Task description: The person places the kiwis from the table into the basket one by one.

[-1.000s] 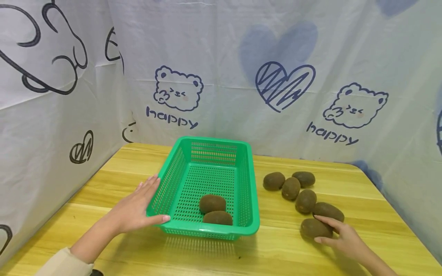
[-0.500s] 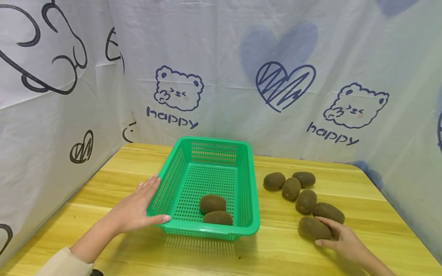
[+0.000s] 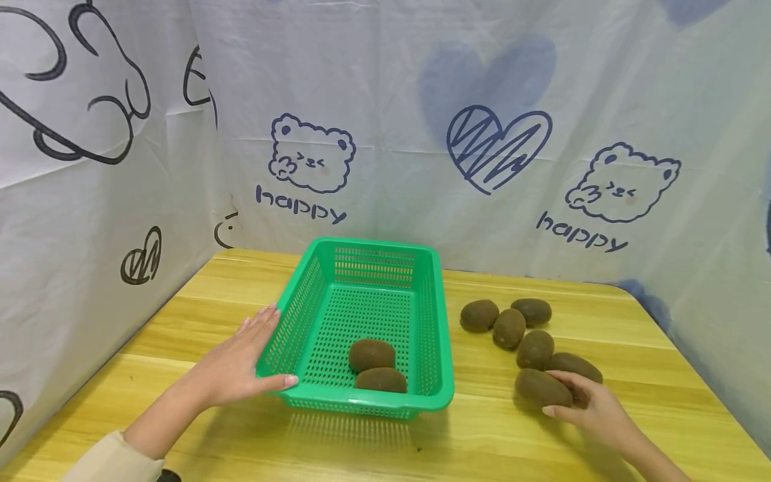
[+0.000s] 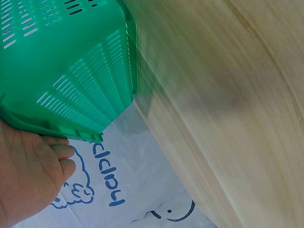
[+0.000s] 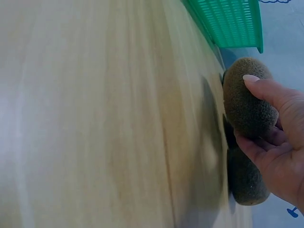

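Observation:
My right hand [image 3: 599,412] pinches a brown fuzzy kiwi [image 3: 542,387] between thumb and fingers. In the right wrist view, the held kiwi [image 5: 247,97] is raised off the wooden table, its shadow falling beside it. Another kiwi [image 5: 246,178] lies close behind that hand. At the near left corner of a green perforated plastic basket [image 3: 426,402], my left hand [image 3: 237,365] rests on the rim, fingers fairly straight along the left side and thumb over the front edge. From the left wrist, the hand [image 4: 33,166] shows right under the basket's rim. Two kiwis [image 3: 371,355] lie inside the basket's near end.
Several loose kiwis [image 3: 508,328] lie in a line on the wooden table [image 3: 482,442], right of the basket. The nearest of them, a long kiwi [image 3: 575,367], sits just behind the right hand. A white printed cloth [image 3: 397,187] hangs round the back and sides.
My right hand has closed its grip on the nearest kiwi and brought it slightly left and up, away from the hand's first spot. The left hand and basket stay put.

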The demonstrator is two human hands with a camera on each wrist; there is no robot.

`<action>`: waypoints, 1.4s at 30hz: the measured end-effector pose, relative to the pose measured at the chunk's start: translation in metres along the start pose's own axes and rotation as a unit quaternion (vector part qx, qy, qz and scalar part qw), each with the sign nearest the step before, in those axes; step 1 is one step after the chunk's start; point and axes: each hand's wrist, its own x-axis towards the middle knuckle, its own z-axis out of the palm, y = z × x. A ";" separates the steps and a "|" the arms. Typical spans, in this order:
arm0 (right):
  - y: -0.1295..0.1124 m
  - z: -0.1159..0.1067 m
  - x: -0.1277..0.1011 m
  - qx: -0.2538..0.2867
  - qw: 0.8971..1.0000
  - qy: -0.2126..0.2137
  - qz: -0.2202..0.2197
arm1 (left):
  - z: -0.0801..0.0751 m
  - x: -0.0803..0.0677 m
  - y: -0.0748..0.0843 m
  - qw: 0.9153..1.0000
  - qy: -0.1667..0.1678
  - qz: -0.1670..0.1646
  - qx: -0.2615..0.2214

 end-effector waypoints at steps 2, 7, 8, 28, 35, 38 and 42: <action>-0.004 -0.001 0.002 0.006 1.000 0.005 0.000 | 0.000 0.000 0.000 1.000 0.000 0.000 -0.001; -0.012 -0.002 0.005 0.007 1.000 0.014 -0.005 | -0.001 0.000 0.000 1.000 0.002 0.001 0.001; -0.013 -0.002 0.006 0.007 1.000 0.015 -0.006 | -0.001 0.000 0.001 1.000 0.002 0.001 0.002; -0.057 -0.006 0.030 -0.028 0.996 0.069 -0.049 | 0.000 -0.001 0.001 1.000 0.002 -0.001 0.006; -0.076 -0.005 0.039 -0.034 0.993 0.085 -0.070 | 0.001 -0.001 0.000 1.000 0.001 -0.004 0.002; -0.083 -0.005 0.043 -0.040 0.992 0.094 -0.081 | 0.001 -0.001 0.000 1.000 0.003 -0.002 0.003; -0.093 -0.003 0.049 -0.031 0.991 0.095 -0.095 | 0.000 -0.001 0.000 1.000 0.003 -0.001 0.001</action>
